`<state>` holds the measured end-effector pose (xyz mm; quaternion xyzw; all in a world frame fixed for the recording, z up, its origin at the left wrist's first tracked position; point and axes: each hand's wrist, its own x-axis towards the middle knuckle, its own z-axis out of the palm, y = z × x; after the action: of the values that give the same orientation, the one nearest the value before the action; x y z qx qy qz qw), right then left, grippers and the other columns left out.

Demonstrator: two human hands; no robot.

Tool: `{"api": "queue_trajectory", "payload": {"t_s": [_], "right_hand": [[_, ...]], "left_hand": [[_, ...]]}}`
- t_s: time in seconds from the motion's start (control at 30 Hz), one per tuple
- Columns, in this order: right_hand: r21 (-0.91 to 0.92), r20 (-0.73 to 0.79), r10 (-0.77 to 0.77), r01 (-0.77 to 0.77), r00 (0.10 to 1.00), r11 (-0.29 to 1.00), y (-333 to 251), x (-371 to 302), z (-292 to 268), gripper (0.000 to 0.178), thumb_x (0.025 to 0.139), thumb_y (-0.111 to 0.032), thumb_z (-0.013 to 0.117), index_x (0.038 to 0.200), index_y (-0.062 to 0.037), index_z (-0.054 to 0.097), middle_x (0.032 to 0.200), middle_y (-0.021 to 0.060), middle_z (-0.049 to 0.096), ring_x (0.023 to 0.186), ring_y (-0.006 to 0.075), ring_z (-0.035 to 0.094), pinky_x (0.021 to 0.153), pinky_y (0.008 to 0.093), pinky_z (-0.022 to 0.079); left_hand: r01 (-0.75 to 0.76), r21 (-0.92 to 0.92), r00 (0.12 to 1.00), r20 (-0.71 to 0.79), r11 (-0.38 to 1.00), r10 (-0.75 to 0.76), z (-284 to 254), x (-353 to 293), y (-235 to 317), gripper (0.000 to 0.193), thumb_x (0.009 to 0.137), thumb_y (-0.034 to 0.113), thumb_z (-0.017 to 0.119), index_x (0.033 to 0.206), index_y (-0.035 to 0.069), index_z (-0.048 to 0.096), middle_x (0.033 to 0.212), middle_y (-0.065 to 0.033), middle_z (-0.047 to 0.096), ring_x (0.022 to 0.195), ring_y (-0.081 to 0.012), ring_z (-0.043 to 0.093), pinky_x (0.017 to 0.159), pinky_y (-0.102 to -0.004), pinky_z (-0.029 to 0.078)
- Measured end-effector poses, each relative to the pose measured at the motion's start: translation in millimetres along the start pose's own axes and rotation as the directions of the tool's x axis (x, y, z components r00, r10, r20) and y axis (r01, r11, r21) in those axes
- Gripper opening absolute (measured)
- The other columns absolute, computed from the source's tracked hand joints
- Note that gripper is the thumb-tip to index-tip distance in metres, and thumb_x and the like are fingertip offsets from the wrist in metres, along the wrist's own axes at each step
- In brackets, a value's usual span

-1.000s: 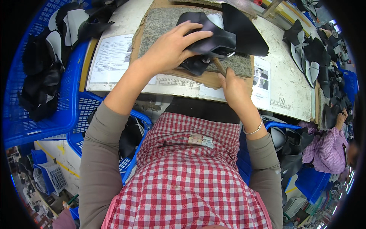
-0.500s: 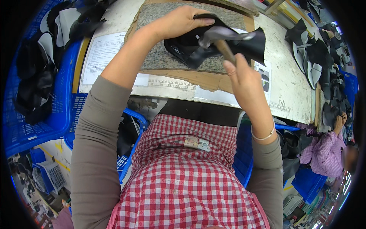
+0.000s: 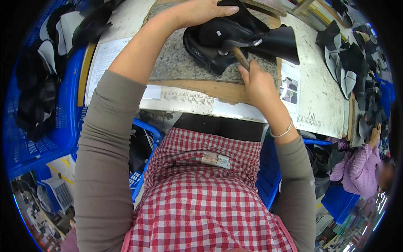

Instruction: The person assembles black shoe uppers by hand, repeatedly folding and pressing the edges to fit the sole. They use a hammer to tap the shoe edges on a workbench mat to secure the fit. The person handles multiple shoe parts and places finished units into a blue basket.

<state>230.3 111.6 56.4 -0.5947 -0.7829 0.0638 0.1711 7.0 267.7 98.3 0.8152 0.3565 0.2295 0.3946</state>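
Observation:
A black leather boot upper lies spread over a speckled stone slab on the workbench. At its far edge, my left hand pinches the leather between thumb and fingers. My right hand is closed round the wooden handle of a hammer. The hammer's metal head rests on or just above the upper's near side; I cannot tell which. A wide flap of the upper sticks out to the right, past the slab.
Blue baskets with black and white shoe pieces stand at the left. More black uppers lie on the bench's right side. Printed sheets lie beside the slab. A co-worker in a pink checked top sits at the far right.
Both hands and the boot upper have shifted a little away from me. The hammer head, blurred in motion before, now shows more sharply, low against the leather.

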Motion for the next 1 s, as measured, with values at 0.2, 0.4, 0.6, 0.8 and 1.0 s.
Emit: {"api": "queue_trajectory", "payload": {"t_s": [0.2,0.4,0.6,0.8,1.0], "right_hand": [[0.163,-0.085,0.125,-0.110,0.989,0.981,5.5,-1.7,-19.5,0.034,0.106,-0.030,0.059,0.101,0.0030,0.055,0.069,0.0261,0.066,0.066,0.0462,0.068,0.059,0.0538,0.053],[-0.029,-0.021,-0.058,0.057,0.998,0.998,14.7,-0.5,-15.0,0.036,0.106,-0.031,0.059,0.102,0.0042,0.055,0.067,0.0268,0.065,0.064,0.0466,0.067,0.055,0.0519,0.052],[0.055,0.095,0.042,-0.047,0.995,0.997,22.9,-1.3,0.8,0.035,0.106,-0.031,0.059,0.099,0.0022,0.055,0.070,0.0281,0.068,0.067,0.0478,0.069,0.057,0.0531,0.055],[-0.005,-0.041,-0.047,0.047,0.998,0.999,27.4,-3.4,9.3,0.035,0.106,-0.031,0.058,0.094,0.0012,0.053,0.073,0.0281,0.069,0.069,0.0485,0.069,0.061,0.0551,0.056],[0.010,0.037,-0.092,0.092,0.995,0.996,36.8,17.5,1.4,0.036,0.105,-0.030,0.058,0.099,0.0054,0.057,0.079,0.0292,0.070,0.076,0.0486,0.070,0.067,0.0547,0.058]], "left_hand": [[-0.034,0.086,0.993,-0.107,0.996,0.043,6.6,-2.1,1.3,0.048,0.105,0.036,0.058,0.133,-0.001,0.064,0.125,-0.0221,0.071,0.115,-0.0317,0.066,0.104,-0.0400,0.048],[-0.114,0.189,0.983,-0.119,0.975,0.138,1.7,-1.3,-4.3,0.049,0.105,0.036,0.059,0.133,-0.003,0.064,0.129,-0.0181,0.071,0.117,-0.0258,0.065,0.105,-0.0382,0.047],[-0.050,0.112,0.994,-0.094,0.992,0.060,12.2,-7.1,0.9,0.039,0.099,0.029,0.064,0.126,0.001,0.070,0.115,-0.0192,0.075,0.107,-0.0305,0.070,0.096,-0.0399,0.052],[-0.008,0.100,0.975,-0.219,0.995,0.030,42.1,-38.6,2.2,0.038,0.106,0.035,0.060,0.135,0.011,0.066,0.113,-0.0100,0.074,0.100,-0.0181,0.069,0.094,-0.0331,0.054],[-0.062,0.264,0.969,-0.215,0.963,0.121,32.1,-38.9,-3.8,0.046,0.103,0.031,0.065,0.145,0.011,0.060,0.123,-0.0143,0.072,0.111,-0.0222,0.069,0.099,-0.0349,0.053]]}}
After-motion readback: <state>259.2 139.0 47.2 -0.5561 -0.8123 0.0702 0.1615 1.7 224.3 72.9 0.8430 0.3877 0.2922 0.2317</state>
